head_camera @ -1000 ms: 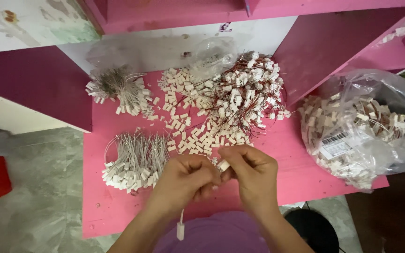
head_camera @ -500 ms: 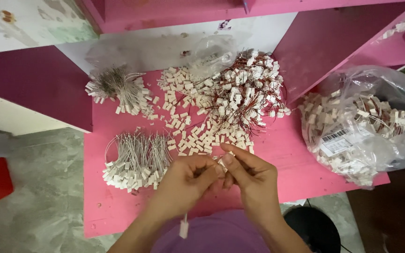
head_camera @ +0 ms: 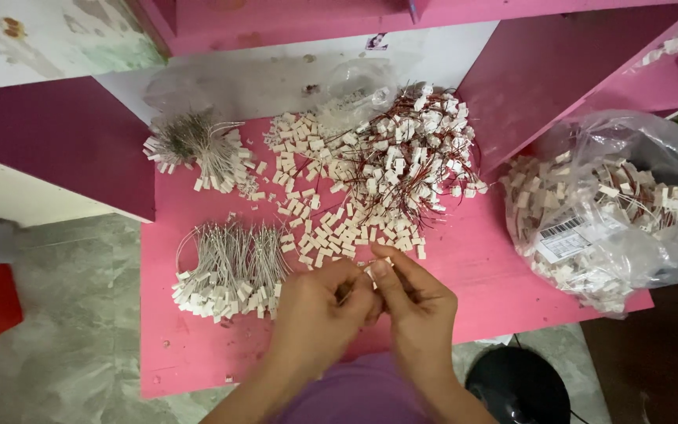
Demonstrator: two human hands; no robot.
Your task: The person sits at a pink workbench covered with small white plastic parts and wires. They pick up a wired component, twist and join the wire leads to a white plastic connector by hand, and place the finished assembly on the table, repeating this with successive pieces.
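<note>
My left hand (head_camera: 315, 310) and my right hand (head_camera: 415, 302) meet over the near edge of the pink table (head_camera: 480, 271), fingertips pinched together on a small white connector piece (head_camera: 372, 268). Just beyond my fingers lies a heap of loose white connector housings (head_camera: 331, 228). To the left sits a bundle of grey wires with white plugs (head_camera: 229, 267). Further back is a tangled pile of red wires with white plugs (head_camera: 413, 153).
A second grey wire bundle (head_camera: 198, 153) lies at the back left. A clear plastic bag of wired connectors (head_camera: 598, 220) rests at the right edge. An empty plastic bag (head_camera: 276, 82) lies at the back. Dark pink panels (head_camera: 64, 141) flank the table; a black round object (head_camera: 515, 385) sits below.
The wire with a white plug that hung below my hands is no longer seen. My hands have shifted slightly and stay pinched together.
</note>
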